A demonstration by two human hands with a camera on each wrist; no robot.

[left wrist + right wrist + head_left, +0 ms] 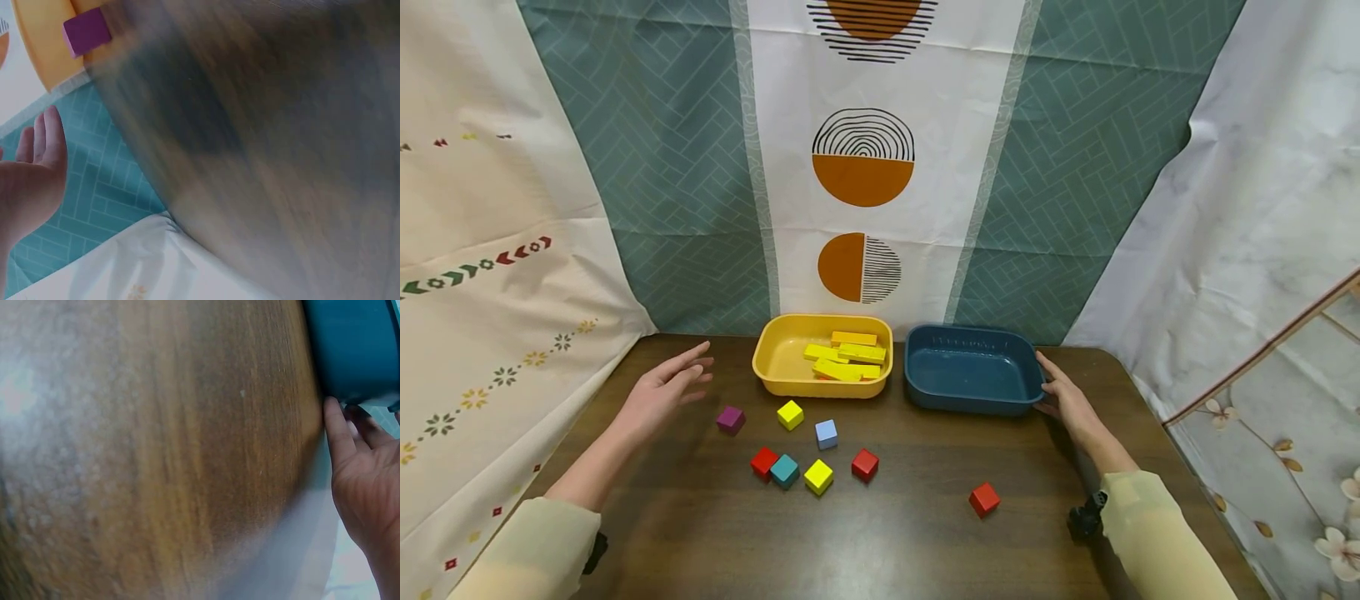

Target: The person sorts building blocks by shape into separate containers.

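My left hand hovers above the left part of the table, its fingers extended and holding nothing. Nearest to it lies a purple cube, which also shows at the top of the left wrist view. At the far right, my right hand touches the right end of a dark blue bin with fairly straight fingers. The right wrist view has the thumb against the bin's lower side; some of the other fingertips are hidden. Left of this bin stands a yellow bin with several yellow blocks inside.
In front of the bins lie yellow cubes, a light blue cube, red cubes and a teal cube. One red cube sits apart to the right. Patterned cloth hangs behind the table.
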